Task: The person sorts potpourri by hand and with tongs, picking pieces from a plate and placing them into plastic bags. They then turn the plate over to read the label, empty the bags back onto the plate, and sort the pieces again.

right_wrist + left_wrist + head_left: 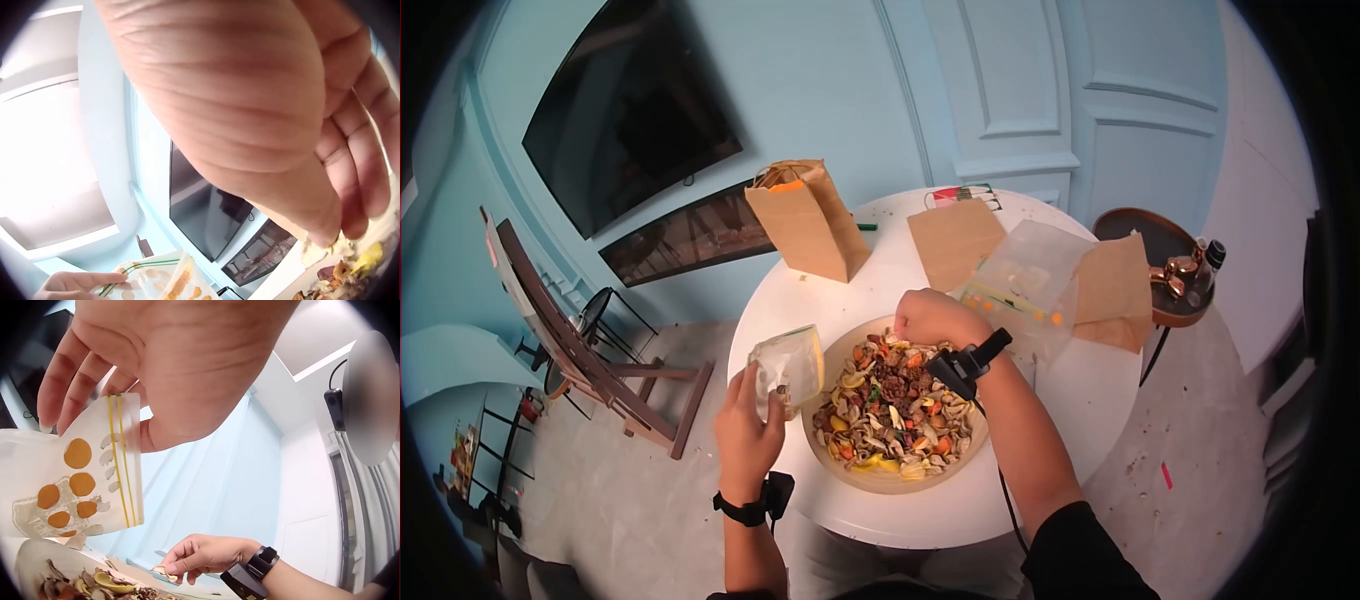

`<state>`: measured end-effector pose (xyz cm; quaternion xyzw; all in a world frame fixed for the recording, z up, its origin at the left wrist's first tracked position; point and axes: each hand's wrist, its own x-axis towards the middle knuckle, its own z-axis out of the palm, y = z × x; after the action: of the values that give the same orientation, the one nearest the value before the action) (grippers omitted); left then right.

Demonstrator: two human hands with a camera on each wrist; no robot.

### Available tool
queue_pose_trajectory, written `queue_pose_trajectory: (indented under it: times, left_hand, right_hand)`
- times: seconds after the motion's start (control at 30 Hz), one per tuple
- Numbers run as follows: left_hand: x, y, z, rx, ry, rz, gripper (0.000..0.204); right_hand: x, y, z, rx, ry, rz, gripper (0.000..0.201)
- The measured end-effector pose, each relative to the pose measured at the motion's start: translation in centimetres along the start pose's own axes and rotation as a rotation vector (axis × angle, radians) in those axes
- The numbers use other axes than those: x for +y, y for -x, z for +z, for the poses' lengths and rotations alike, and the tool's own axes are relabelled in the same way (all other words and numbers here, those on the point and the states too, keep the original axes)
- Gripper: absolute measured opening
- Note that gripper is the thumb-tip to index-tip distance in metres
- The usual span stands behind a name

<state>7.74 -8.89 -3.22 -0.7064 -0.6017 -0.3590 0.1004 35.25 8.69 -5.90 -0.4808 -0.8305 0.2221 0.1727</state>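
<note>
My left hand [748, 440] grips a small translucent zip bag [792, 368] by its zip edge, left of the bowl. Orange and clear dots with a pale printed shape mark that bag in the left wrist view. A wide beige bowl [812, 442] holds a mix of dried petals and fruit pieces [900, 400], pale, orange, yellow and brown. Over the bowl's far edge, my right hand [940, 318] pinches a pale dried piece [164, 572] between thumb and fingers. In the right wrist view, the fingertips are close above the mix.
On the round white table [760, 320] stands a brown paper bag [810, 225]. Flat brown paper [955, 240] and a larger clear zip bag [1035, 265] lie at the back right. A dark side table [1135, 225] holds copper-coloured items and a bottle [1212, 265].
</note>
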Motion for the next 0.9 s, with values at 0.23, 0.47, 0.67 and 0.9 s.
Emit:
queue_pose_trajectory:
  times: [0.23, 0.47, 0.67, 0.9]
  left_hand:
    - [1.3, 1.1, 0.1, -0.055, 0.021, -0.018, 0.047]
    - [2.3, 2.1, -0.3, -0.099, 0.081, -0.067, 0.048]
    - [3.1, 2.1, -0.4, -0.102, 0.080, -0.014, 0.049]
    - [2.2, 2.6, 0.1, 0.009, 0.090, -0.061, 0.052]
  right_hand:
    - [-1.4, 1.6, -2.3, -0.021, -0.147, -0.045, 0.021]
    - [-2.4, 2.1, -3.1, -0.044, -0.159, -0.117, 0.023]
    - [-7.9, 2.6, -1.3, -0.147, -0.325, -0.317, 0.024]
    - [-4.7, 3.1, -3.7, 0.171, -0.194, -0.154, 0.023]
